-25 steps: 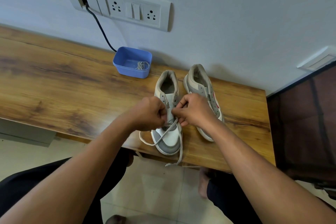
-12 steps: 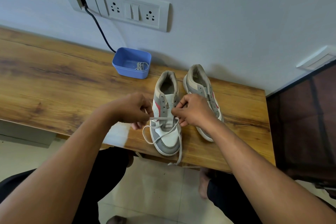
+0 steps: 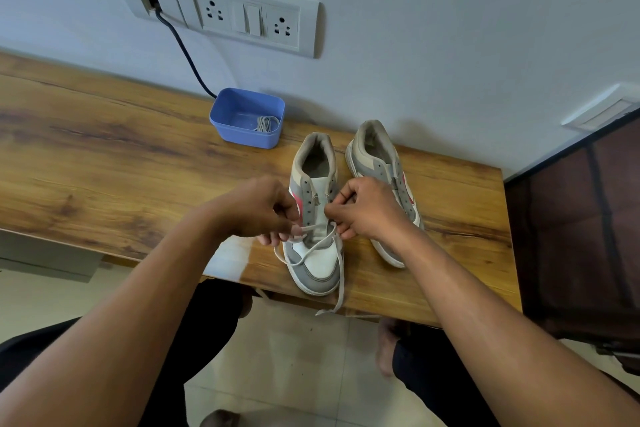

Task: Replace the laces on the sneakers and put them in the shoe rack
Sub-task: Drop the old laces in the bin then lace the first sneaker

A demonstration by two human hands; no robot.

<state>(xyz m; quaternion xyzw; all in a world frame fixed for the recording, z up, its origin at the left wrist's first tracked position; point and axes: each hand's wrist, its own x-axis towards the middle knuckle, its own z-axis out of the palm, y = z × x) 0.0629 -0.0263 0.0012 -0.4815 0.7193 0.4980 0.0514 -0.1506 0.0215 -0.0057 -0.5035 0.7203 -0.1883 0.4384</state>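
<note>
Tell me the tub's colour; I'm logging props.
The tub is blue, clearest in the head view.

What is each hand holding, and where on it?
Both hands hold the grey lace on the nearer sneaker. The left hand pinches the strand leaving the shoe's left side; the right hand pinches it by the right-side eyelets.

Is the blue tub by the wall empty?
No, a bundled grey lace lies inside the blue tub, toward its right end.
</note>
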